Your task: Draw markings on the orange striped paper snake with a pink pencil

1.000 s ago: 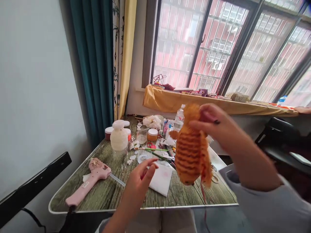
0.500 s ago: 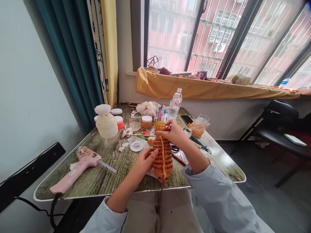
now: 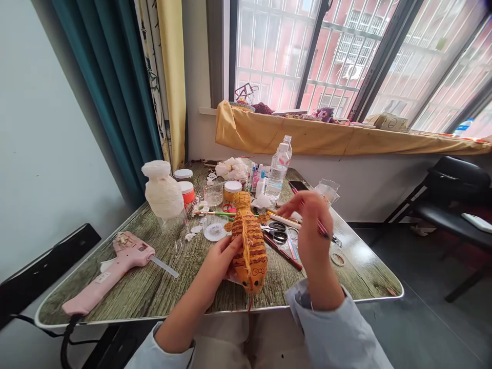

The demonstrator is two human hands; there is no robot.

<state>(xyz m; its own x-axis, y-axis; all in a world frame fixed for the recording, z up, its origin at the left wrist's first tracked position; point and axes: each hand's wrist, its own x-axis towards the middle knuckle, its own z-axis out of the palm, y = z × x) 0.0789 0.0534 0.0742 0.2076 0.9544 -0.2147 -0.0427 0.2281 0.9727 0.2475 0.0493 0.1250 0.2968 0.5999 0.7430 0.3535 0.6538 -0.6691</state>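
Observation:
An orange fish figure (image 3: 249,246) with brown stripes rests at the table's front edge. Its tail points away from me, its two dark eyes face me, and a thin cord hangs from its head. My left hand (image 3: 226,256) grips its left side, with the thumb on top. Off to the right and raised over the table, my right hand (image 3: 311,220) is closed around a slim dark red pen (image 3: 322,228), apart from the fish. Black-handled scissors (image 3: 277,233) and a dark red pencil (image 3: 284,253) lie between the fish and that hand.
A pink glue gun (image 3: 111,271) lies at the left, beside a wrapped cream-coloured jar (image 3: 163,197). Paint pots (image 3: 232,190), a lid (image 3: 216,231) and water bottles (image 3: 279,171) stand farther back. A roll of tape (image 3: 338,258) lies at the right.
My right hand has left the fish's tail end and moved right with the pen. The fish has tilted slightly, still in my left hand. The camera view has shifted a little.

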